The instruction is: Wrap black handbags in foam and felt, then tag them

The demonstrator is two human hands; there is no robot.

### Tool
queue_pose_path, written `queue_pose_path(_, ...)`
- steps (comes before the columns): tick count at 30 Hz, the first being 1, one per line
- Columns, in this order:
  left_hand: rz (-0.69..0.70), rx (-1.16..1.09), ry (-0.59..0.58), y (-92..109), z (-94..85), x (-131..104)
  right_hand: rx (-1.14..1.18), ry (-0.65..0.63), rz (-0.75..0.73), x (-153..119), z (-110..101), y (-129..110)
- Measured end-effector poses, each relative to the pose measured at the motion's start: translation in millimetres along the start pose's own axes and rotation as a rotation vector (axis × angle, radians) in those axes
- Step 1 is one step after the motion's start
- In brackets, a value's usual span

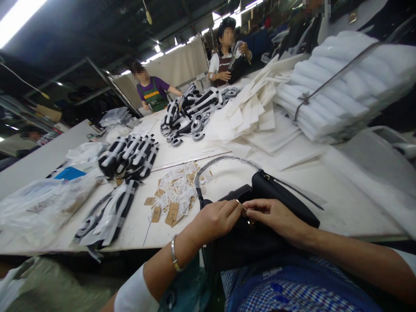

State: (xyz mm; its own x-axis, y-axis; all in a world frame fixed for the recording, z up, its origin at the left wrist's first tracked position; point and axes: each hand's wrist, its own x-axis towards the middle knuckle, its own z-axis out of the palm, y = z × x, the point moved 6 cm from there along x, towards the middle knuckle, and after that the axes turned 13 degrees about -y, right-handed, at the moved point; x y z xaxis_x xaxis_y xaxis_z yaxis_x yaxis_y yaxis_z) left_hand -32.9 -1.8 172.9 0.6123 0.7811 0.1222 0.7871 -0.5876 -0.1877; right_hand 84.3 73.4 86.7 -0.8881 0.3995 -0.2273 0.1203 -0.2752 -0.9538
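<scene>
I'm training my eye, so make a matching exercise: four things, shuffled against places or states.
1. Smooth black handbag
2. Silver metal bangle
3. Brown and white paper tags
4. Bulky white bundle

A. Tied with a dark strap
B. Around the left wrist
C. Strewn over the white tabletop
D. Touched by left hand and right hand

Pairs: 1-D, 2-B, 3-C, 4-A

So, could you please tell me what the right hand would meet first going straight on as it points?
Beyond the small metal piece at its fingertips, the right hand would probably meet the left hand first; depth there is unclear.
</scene>
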Motion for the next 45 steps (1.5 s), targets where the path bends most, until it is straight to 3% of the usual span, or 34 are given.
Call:
queue_pose_path(4, -0.037, -0.043, 0.0, -3.2, 5.2, -2.9, 0.005, -0.004, 0.007, 0.2, 0.9, -3.9)
queue_pose_path(7, -0.126, -0.254, 0.01, -9.2, 11.4, -6.2, 0.022, -0.014, -0.007, 1.4, 2.7, -9.9)
queue_pose_path(11, -0.284, -0.547, 0.129, -13.5, 16.5, -12.9, 0.071, -0.022, -0.029, 4.1, 3.1, -13.6)
queue_pose_path(18, -0.466, -0.708, 0.246, -8.5, 25.0, -20.7, 0.04, -0.026, -0.017, 5.0, 5.2, -16.4)
queue_pose_path(28, -0.554, -0.649, 0.349, 3.0, 18.9, -22.6, 0.072, -0.028, -0.019, 7.0, 2.8, -7.4)
queue_pose_path(36, -0.483, -0.407, 0.35, 20.2, 17.9, -23.8, 0.04, -0.02, -0.001, 5.8, 2.9, -6.6)
queue_pose_path(45, -0.414, -0.33, 0.344, 25.2, 14.3, -22.8, 0.087, -0.041, -0.021, 4.7, 3.0, -3.2)
